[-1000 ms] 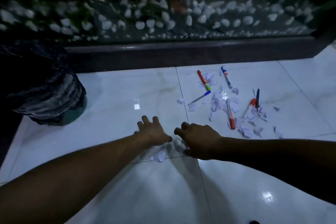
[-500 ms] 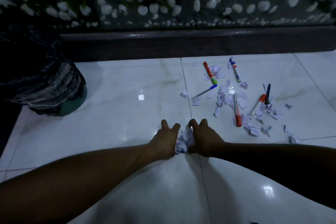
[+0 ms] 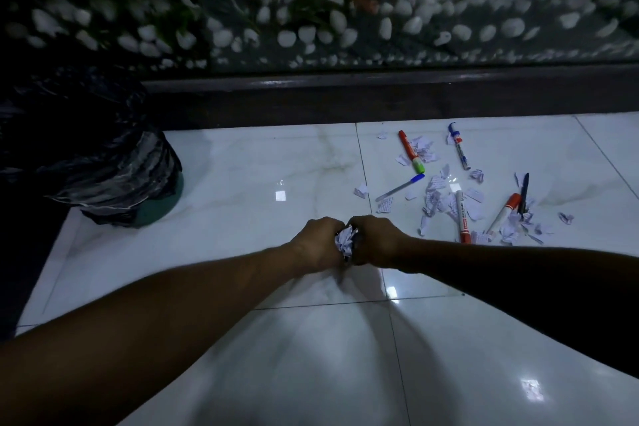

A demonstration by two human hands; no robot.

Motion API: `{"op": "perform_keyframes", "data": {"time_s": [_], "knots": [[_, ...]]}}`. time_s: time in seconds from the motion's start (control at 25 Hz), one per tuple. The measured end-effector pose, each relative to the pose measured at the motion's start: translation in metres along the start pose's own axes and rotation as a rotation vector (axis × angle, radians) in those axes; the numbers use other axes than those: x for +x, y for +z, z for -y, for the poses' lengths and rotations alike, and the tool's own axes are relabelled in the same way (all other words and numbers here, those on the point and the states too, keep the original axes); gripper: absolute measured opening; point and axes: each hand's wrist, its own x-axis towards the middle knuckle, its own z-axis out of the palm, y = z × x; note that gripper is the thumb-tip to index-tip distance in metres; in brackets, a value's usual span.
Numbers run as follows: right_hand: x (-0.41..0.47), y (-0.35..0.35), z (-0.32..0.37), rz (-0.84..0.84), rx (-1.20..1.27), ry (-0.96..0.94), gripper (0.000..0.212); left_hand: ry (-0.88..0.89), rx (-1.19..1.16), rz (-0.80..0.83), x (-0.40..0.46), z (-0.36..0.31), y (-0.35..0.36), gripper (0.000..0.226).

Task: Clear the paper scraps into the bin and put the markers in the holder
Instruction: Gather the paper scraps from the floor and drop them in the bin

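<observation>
Centrally in the head view, the left hand (image 3: 316, 241) and right hand (image 3: 375, 239) clench a wad of paper scraps (image 3: 345, 241) between them; keeping it squeezed should prevent spills en route to the bin (image 3: 114, 176) at mid left, while markers (image 3: 461, 216) wait at right.

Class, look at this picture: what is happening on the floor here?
A person's left hand and right hand press a bunch of paper scraps between them above the white tiled floor. More scraps and several markers lie to the right. A bin lined with a black bag stands to the left.
</observation>
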Motion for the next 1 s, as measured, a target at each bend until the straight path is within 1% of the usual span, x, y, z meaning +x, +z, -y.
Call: {"op": "perform_keyframes", "data": {"time_s": [0.08,0.16,0.28,0.36,0.44,0.52,0.6,0.64,0.76,0.8,0.92,1.0], "knots": [[0.004,-0.018,0.024,-0.008,0.01,-0.046,0.031,0.01,-0.026,-0.061,-0.003,0.002,-0.026,0.01],[0.012,-0.043,0.06,-0.025,0.011,-0.091,0.029,0.014,-0.079,-0.151,-0.006,0.008,-0.063,0.016],[0.029,-0.079,0.133,-0.104,0.052,-0.205,0.024,0.039,-0.182,-0.367,-0.019,0.017,-0.133,0.021],[0.039,-0.095,0.185,-0.116,0.012,-0.321,0.017,0.061,-0.226,-0.514,-0.032,0.022,-0.178,0.027],[0.049,-0.099,0.236,-0.132,-0.038,-0.391,0.013,0.06,-0.248,-0.606,-0.051,0.034,-0.217,0.027],[0.064,-0.093,0.279,-0.229,-0.063,-0.417,0.019,0.008,-0.213,-0.666,-0.071,0.054,-0.249,0.023],[0.075,-0.078,0.314,-0.251,-0.04,-0.431,0.023,-0.031,-0.228,-0.712,-0.087,0.081,-0.272,0.026],[0.08,-0.068,0.333,-0.239,-0.02,-0.441,0.025,-0.057,-0.246,-0.737,-0.096,0.097,-0.281,0.026],[0.09,-0.038,0.371,-0.184,0.112,-0.491,0.025,-0.117,-0.344,-0.806,-0.118,0.14,-0.297,0.017],[0.093,-0.028,0.379,-0.168,0.154,-0.493,0.028,-0.13,-0.393,-0.821,-0.125,0.155,-0.3,0.018],[0.106,-0.001,0.395,-0.04,0.37,-0.432,0.05,-0.261,-0.469,-0.861,-0.134,0.196,-0.304,0.036],[0.112,0.007,0.398,0.029,0.508,-0.372,0.056,-0.361,-0.516,-0.859,-0.137,0.212,-0.305,0.047]]}}
